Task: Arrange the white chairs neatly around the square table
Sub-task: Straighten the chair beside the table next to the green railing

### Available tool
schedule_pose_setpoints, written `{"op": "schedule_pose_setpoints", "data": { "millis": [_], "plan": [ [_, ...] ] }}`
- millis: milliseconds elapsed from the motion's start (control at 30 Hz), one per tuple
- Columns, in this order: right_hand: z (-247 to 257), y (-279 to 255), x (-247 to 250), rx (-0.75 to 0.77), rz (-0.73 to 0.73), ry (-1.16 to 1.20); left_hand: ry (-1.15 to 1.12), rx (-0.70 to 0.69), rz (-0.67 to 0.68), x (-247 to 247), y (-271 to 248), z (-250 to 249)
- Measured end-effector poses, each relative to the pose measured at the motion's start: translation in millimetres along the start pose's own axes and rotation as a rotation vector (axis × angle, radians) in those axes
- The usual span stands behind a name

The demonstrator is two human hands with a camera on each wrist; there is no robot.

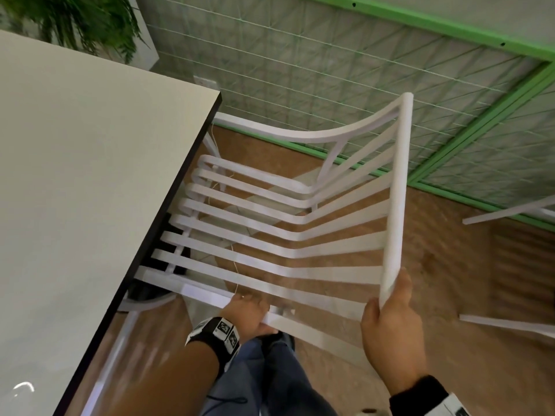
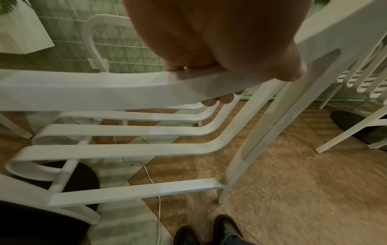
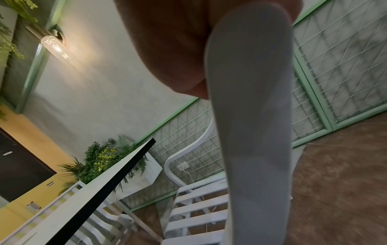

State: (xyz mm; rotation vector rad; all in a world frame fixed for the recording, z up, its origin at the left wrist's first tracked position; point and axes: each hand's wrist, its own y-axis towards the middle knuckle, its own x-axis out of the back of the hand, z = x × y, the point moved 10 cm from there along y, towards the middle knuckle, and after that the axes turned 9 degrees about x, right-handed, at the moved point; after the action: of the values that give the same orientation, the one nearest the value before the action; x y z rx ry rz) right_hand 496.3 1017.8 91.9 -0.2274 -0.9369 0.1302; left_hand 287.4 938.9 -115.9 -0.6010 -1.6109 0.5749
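In the head view, a white slatted chair (image 1: 288, 223) is held at the edge of the square tabletop (image 1: 90, 190), its seat front tucked partly beneath that edge. The left hand (image 1: 249, 313) is closed around the near armrest, and the right hand (image 1: 390, 325) is wrapped around the near end of the backrest's top rail, with the chair extending away from both sets of fingers toward the green wire fence (image 1: 330, 70). Parts of another white chair (image 1: 507, 211) are seen to the right of the right hand. In the left wrist view, the fingers (image 2: 220, 99) are seen curled under the armrest (image 2: 104, 89), with a white cable (image 2: 150, 179) lying on the floor below them, under the seat slats. In the right wrist view, the top rail (image 3: 251, 116) is gripped by the hand, though the fingers themselves are mostly hidden; the dark tabletop edge (image 3: 100, 190) lies to the left of the rail. The cable could be snagged or pinched by a chair leg if the chair is slid further. The far armrest may be knocked against the tabletop edge if the chair is pushed in at an angle.
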Motion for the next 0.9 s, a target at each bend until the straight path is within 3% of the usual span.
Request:
{"op": "schedule_pose_setpoints", "data": {
  "millis": [400,900],
  "plan": [
    [10.1,-0.7,3.3,0.050,-0.016,0.023,-0.048,-0.001,-0.050,3.4,-2.0,1.3],
    [-0.6,-33.4,0.5,0.011,-0.047,-0.005,-0.022,-0.046,0.010,-13.6,-26.9,-5.0]
  ]
}}
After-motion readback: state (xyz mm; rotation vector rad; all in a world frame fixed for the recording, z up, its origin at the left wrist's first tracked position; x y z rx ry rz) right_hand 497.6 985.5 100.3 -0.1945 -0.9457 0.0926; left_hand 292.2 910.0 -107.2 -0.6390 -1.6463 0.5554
